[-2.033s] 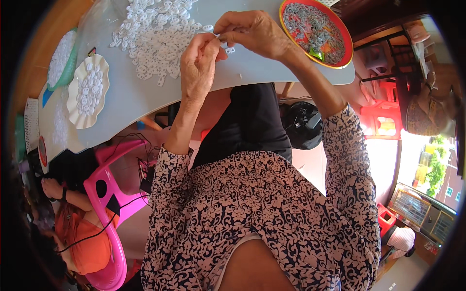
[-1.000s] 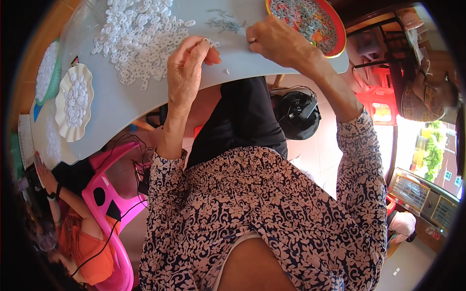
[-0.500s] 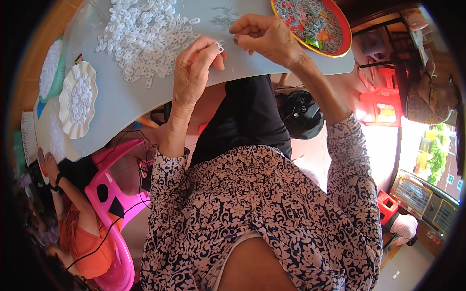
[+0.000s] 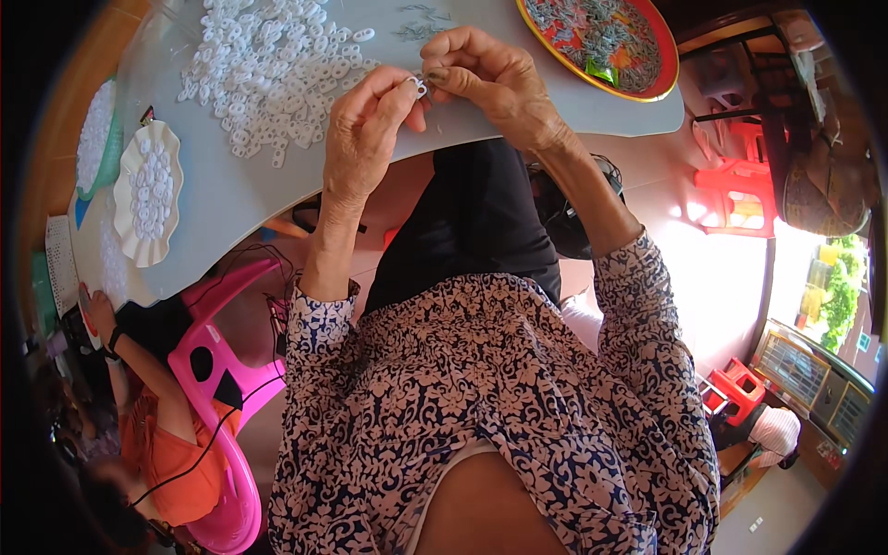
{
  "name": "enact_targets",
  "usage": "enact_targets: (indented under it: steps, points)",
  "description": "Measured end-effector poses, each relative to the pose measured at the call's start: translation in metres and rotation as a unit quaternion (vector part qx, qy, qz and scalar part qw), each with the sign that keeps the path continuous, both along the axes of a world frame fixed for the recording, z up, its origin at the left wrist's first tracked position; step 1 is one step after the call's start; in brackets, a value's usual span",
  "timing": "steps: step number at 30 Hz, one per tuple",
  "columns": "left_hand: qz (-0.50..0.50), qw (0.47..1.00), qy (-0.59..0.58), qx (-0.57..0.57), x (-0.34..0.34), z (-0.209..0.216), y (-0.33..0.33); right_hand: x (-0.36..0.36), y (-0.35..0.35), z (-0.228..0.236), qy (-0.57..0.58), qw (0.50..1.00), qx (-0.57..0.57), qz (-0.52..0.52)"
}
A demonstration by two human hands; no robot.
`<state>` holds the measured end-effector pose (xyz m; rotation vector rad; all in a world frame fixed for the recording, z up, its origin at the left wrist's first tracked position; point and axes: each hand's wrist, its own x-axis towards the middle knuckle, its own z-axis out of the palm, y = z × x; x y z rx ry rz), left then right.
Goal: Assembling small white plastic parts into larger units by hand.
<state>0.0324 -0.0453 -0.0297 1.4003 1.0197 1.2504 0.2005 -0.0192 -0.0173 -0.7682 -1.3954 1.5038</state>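
Between the thumb and fingers of my left hand [image 4: 365, 125] is a small white plastic piece with a ring-shaped end [image 4: 420, 88]. My right hand [image 4: 490, 79] meets it from the right, its thumb and index finger pinched at the piece. Whatever lies in that pinch is too small to make out. Both hands are above the front edge of the grey table [image 4: 250, 185]. Just left of them spreads a big pile of similar white oval pieces [image 4: 277, 79]. Beyond my hands lie several thin grey metal pins [image 4: 423, 23].
At the right stands a red round tray [image 4: 661, 46] full of grey pins, with a green packet [image 4: 601, 72] inside. A scalloped cream dish [image 4: 129, 217] and a green basket [image 4: 109, 171] hold white pieces at the left. A person in orange [image 4: 176, 462] sits by a pink chair [image 4: 242, 504].
My right hand has moved left and closed in on the white piece, where before it was apart from it. My left hand keeps its hold, almost unmoved.
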Motion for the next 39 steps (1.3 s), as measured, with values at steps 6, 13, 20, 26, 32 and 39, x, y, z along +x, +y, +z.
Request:
enact_targets:
  steps: [6,13,20,26,32,39]
  points:
    - [-0.012,1.0,0.015,-0.019,-0.003,0.001,0.0,0.0,0.0,-0.002,-0.015,1.0,0.005,-0.002]
    - [-0.031,0.999,0.022,-0.007,-0.003,0.0,0.001,0.002,-0.001,-0.004,-0.008,1.0,-0.006,0.001]
    - [-0.036,0.999,0.028,0.0,-0.004,-0.002,0.001,0.002,-0.001,-0.006,-0.004,1.0,0.009,-0.001]
    - [-0.036,0.997,0.073,0.013,-0.004,-0.004,0.003,0.004,-0.001,-0.012,-0.023,0.998,0.059,-0.008]
    - [-0.02,0.997,0.063,0.025,0.0,-0.003,0.001,-0.001,-0.003,-0.009,-0.057,0.992,0.1,-0.045]
    - [-0.039,0.998,0.045,0.029,-0.003,-0.006,0.002,0.003,-0.003,-0.004,-0.147,0.984,0.097,-0.039]
